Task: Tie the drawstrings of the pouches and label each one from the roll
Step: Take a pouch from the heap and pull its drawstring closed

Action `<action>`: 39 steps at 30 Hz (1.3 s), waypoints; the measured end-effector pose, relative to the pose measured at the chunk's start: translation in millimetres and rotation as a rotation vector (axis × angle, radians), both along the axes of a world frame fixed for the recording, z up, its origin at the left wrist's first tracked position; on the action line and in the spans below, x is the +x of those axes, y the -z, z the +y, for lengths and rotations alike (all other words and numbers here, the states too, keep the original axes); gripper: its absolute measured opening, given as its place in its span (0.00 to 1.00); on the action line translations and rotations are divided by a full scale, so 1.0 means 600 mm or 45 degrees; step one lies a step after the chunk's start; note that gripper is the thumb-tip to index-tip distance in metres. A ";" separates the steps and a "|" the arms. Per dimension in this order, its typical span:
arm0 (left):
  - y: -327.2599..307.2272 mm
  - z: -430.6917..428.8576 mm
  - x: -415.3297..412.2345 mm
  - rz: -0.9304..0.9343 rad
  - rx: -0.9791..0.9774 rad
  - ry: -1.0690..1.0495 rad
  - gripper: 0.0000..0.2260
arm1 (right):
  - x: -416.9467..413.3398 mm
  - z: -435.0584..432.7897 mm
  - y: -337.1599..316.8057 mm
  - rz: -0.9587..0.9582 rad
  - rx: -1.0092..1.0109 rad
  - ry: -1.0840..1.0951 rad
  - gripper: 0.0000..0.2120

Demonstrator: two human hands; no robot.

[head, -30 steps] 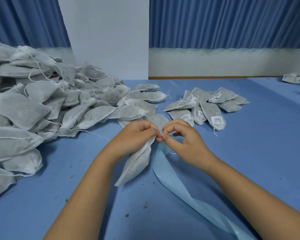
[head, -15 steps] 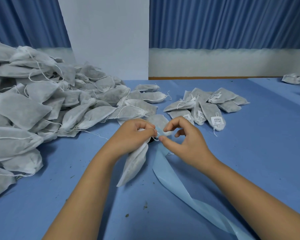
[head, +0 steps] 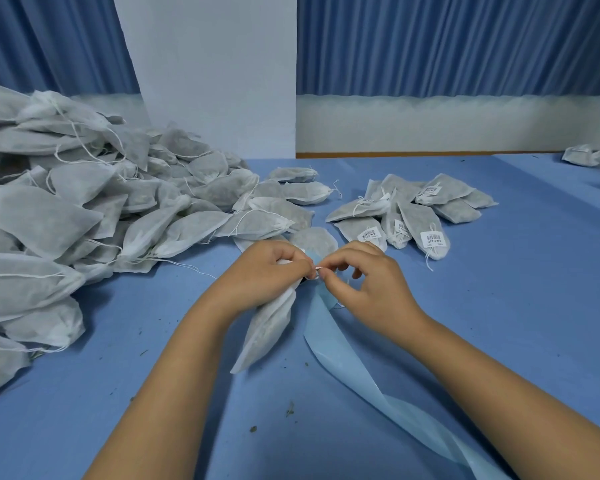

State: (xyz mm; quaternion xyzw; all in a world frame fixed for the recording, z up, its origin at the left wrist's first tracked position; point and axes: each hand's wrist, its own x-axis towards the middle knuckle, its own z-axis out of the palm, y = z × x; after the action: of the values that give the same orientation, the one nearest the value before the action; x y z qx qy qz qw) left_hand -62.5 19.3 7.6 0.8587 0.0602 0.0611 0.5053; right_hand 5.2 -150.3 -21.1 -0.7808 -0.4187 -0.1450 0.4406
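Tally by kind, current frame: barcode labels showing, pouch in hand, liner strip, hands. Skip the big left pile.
Barcode labels showing: 4
Held pouch: 1
Pale blue liner strip: 1
Hands: 2, left hand and right hand
Total: 8
Left pile: overlapping, not countable.

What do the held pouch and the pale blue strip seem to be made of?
Pouch: thin white non-woven fabric, matte and slightly see-through; dark contents show through and it hangs limp. Strip: probably glossy release paper or plastic film; it has a smooth sheen and curls and twists without creasing.
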 end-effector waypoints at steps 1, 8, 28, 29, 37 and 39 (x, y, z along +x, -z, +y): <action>-0.001 0.000 -0.001 0.008 0.003 -0.008 0.07 | 0.001 0.000 0.000 -0.007 0.007 0.007 0.04; -0.001 -0.005 0.000 0.028 0.048 0.020 0.09 | 0.001 -0.001 0.002 -0.039 -0.018 -0.005 0.07; -0.001 0.001 -0.007 -0.250 0.219 0.010 0.09 | 0.005 -0.004 -0.014 0.515 -0.088 -0.146 0.08; -0.002 0.001 -0.007 -0.251 0.211 0.014 0.10 | 0.005 -0.004 -0.014 0.475 -0.099 -0.138 0.08; -0.009 -0.006 -0.009 -0.075 -0.088 0.086 0.09 | 0.003 -0.003 -0.011 0.305 0.018 -0.132 0.07; -0.011 -0.006 -0.009 -0.051 -0.169 0.082 0.07 | 0.001 -0.003 -0.010 0.322 0.089 -0.148 0.07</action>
State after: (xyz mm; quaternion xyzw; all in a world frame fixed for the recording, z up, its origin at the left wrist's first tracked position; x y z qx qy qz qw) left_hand -68.1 16.0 14.1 0.8234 0.0264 0.0578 0.5639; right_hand 5.6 -151.9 -15.3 -0.7514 -0.3991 -0.0341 0.5244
